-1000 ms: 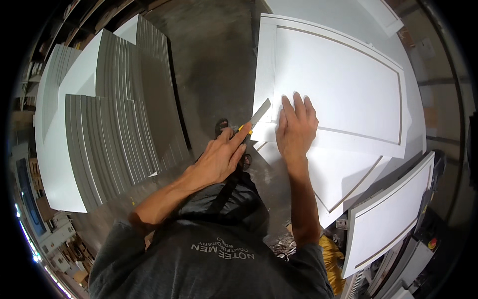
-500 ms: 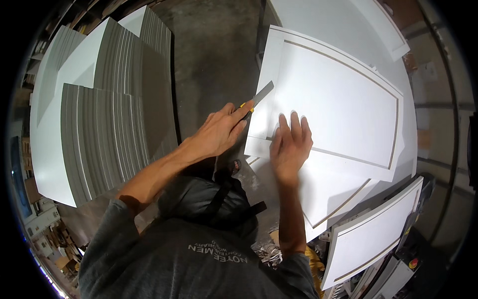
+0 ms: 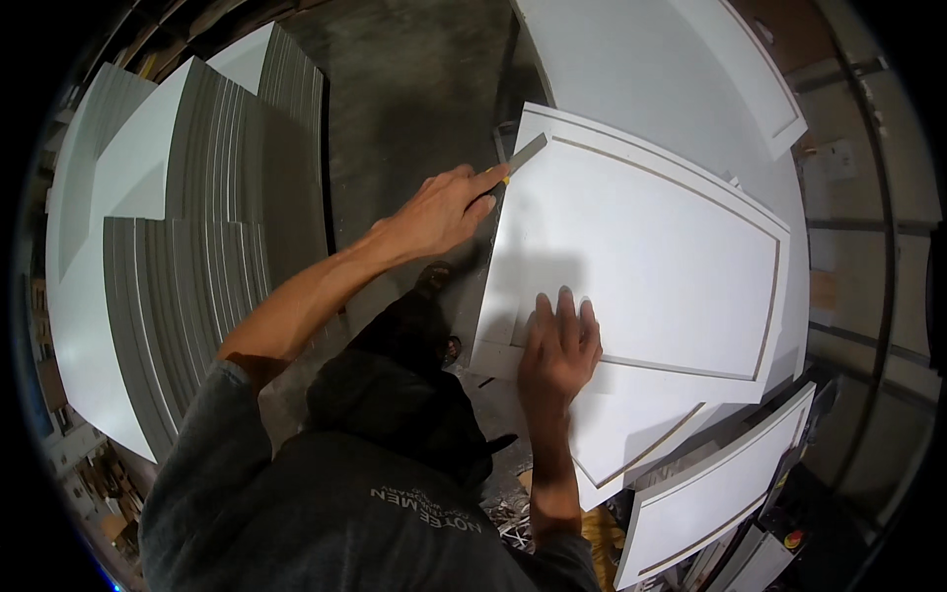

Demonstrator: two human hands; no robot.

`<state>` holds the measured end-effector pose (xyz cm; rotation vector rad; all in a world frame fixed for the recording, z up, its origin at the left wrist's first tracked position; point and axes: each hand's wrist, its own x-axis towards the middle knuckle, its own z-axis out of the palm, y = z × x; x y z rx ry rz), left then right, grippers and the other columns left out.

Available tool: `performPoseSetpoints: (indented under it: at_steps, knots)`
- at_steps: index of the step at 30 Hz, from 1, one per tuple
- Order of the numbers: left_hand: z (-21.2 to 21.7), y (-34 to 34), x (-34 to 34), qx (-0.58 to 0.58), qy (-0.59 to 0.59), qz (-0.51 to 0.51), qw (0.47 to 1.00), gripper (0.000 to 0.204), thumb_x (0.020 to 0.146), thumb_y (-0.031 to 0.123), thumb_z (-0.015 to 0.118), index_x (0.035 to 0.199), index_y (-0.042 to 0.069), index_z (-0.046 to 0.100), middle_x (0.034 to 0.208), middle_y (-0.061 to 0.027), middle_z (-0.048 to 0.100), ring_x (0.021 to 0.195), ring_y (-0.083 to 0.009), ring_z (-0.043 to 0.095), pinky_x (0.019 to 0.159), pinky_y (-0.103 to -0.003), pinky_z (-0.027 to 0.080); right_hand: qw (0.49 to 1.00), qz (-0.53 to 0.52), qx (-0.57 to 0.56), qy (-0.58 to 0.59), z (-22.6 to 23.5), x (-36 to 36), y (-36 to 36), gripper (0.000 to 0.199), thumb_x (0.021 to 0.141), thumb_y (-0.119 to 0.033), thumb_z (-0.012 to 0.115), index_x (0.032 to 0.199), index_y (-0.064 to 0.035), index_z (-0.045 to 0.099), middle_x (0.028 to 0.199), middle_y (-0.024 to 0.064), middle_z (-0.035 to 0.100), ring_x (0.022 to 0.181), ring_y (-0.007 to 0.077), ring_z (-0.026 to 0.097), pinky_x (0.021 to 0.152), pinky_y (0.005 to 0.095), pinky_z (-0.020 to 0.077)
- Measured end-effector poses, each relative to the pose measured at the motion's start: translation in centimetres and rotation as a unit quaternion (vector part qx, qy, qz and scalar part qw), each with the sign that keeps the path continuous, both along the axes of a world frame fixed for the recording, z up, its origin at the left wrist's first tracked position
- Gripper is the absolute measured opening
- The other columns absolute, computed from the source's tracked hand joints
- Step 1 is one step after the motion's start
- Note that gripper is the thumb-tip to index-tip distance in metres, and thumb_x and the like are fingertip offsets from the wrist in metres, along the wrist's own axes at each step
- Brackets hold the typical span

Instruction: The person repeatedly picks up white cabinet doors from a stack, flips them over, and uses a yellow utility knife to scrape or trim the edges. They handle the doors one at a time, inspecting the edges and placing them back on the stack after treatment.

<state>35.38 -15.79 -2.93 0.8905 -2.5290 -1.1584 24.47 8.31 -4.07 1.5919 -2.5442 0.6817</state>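
Note:
My left hand (image 3: 439, 212) is closed around the yellow-and-black handle of a flat-bladed hand tool (image 3: 526, 153), index finger stretched along it. Its grey blade lies over the far left corner of a white panel (image 3: 681, 247), by the end of the brown groove; whether the edge touches the surface I cannot tell. The panel has a raised-looking border with narrow brown grooves. My right hand (image 3: 560, 345) rests with fingers spread on the panel's near left part, holding nothing. Beneath, a second white grooved panel (image 3: 631, 414) sticks out toward me.
Tall stacks of white boards with grey edges (image 3: 187, 316) stand at the left. A large white panel (image 3: 651, 59) lies beyond the worked one. At the lower right another grooved panel (image 3: 720, 483) leans beside a machine with a red knob (image 3: 792, 539). Concrete floor (image 3: 414, 79) shows between.
The view has shifted, so the panels sit lower in it. My left hand has moved the blade farther along the panel's left side to the far corner. My right hand stays on the near left part.

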Motion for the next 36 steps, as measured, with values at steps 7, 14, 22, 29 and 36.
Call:
performPoseSetpoints:
  at_steps: [7,14,22,29,36]
  knots:
    - [-2.5,-6.9,-2.7,-0.056,0.052,0.021,0.997,0.050,0.096,0.015,0.054,0.144,0.005,0.048,0.085,-0.0161,0.055,0.078,-0.0306,0.055,0.076,-0.043,0.045,1.000,0.001,0.027,-0.001,0.5,-0.4,0.4,0.031,0.086,-0.007,0.068,0.115,-0.0127,0.072,0.131,0.0081,0.064,0.126,0.0389,0.052,0.104,0.0553,0.0365]
    - [-1.6,-11.7,-1.7,-0.122,0.146,0.069,0.979,0.056,0.089,0.000,0.060,0.143,0.013,0.050,0.109,-0.0204,0.064,0.102,-0.0347,0.064,0.083,-0.042,0.051,1.000,-0.018,-0.001,-0.001,0.1,-0.3,-0.1,0.031,0.082,-0.006,0.069,0.112,-0.0137,0.075,0.129,0.0078,0.066,0.129,0.0365,0.051,0.105,0.0535,0.0363]
    - [-1.1,-12.2,-2.2,-0.033,-0.032,0.005,0.999,0.051,0.094,0.005,0.059,0.142,0.023,0.054,0.092,-0.0159,0.061,0.082,-0.0287,0.059,0.078,-0.042,0.048,1.000,-0.007,0.007,-0.010,-0.3,-0.6,0.3,0.037,0.082,-0.005,0.069,0.117,-0.0155,0.073,0.135,0.0046,0.062,0.130,0.0360,0.051,0.106,0.0536,0.0361]
    - [-4.0,-12.2,-3.1,-0.080,0.119,-0.030,0.989,0.054,0.097,0.005,0.056,0.146,0.025,0.048,0.085,-0.0129,0.055,0.075,-0.0261,0.054,0.072,-0.042,0.045,1.000,-0.005,0.009,-0.006,-0.5,-0.6,0.5,0.038,0.082,-0.004,0.069,0.117,-0.0163,0.073,0.136,0.0038,0.061,0.131,0.0351,0.050,0.107,0.0530,0.0355]
    - [-4.9,-13.1,-4.2,-0.073,0.147,-0.035,0.986,0.052,0.093,-0.002,0.054,0.140,0.022,0.056,0.084,-0.0103,0.057,0.076,-0.0237,0.056,0.073,-0.039,0.047,1.000,-0.013,0.024,0.000,-0.6,-0.5,0.5,0.037,0.081,-0.003,0.069,0.116,-0.0140,0.073,0.135,0.0062,0.062,0.129,0.0372,0.051,0.106,0.0530,0.0356]
